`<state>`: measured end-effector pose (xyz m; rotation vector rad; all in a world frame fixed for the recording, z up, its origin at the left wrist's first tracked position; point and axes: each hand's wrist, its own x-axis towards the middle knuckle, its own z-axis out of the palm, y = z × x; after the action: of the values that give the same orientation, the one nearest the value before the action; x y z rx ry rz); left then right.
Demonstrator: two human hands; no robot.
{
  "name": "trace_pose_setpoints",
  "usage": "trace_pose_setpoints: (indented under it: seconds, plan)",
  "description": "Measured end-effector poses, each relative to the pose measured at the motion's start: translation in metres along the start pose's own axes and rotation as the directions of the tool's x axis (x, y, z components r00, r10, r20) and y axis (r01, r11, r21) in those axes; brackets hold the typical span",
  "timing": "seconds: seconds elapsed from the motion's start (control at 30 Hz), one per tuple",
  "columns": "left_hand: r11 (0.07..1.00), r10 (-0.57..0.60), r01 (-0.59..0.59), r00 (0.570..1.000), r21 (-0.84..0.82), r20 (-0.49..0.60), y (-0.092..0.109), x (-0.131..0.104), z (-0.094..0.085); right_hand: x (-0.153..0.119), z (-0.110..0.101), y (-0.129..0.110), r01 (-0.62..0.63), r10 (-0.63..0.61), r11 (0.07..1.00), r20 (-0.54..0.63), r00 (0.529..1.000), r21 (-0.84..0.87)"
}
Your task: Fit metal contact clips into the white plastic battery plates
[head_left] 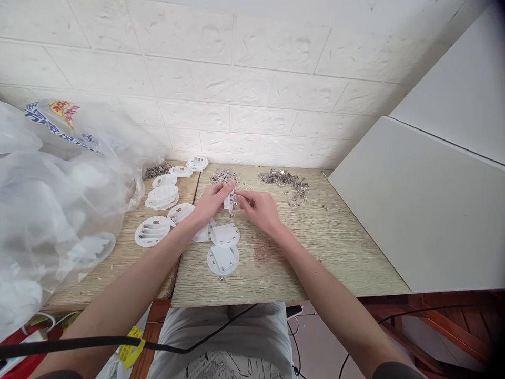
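My left hand [213, 201] is closed on a white round plastic battery holder [228, 202], turned edge-on above the table. Right beside it, my right hand [262, 210] pinches with thumb and forefinger at the holder's edge. Whatever lies between those fingertips is too small to make out. Below my hands are two more white discs, one with a raised block [225, 235] and another nearer the front edge [223, 259]. Under my left wrist lies a partly hidden disc [203, 233]. Small metal pieces [224, 177] are heaped just behind my left hand.
A second heap of metal pieces [282, 179] lies at the back right. Several white battery holders [153, 231] spread along the left, beside a big clear plastic bag [79, 195]. White panels [394, 210] bound the right; a brick-patterned wall [252, 89] stands behind. A black cable [169, 347] crosses my lap.
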<state>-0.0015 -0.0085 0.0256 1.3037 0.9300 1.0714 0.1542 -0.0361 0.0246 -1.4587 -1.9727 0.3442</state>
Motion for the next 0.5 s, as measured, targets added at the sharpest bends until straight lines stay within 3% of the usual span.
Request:
trace_pose_setpoints:
  seconds: [0.5]
  plan:
    - [0.976,0.054,-0.036,0.995,0.215,-0.08,-0.0054,0.0001,0.0019,-0.0046,0.0083,-0.0059,-0.025,0.018,0.992,-0.056,0.998,-0.128]
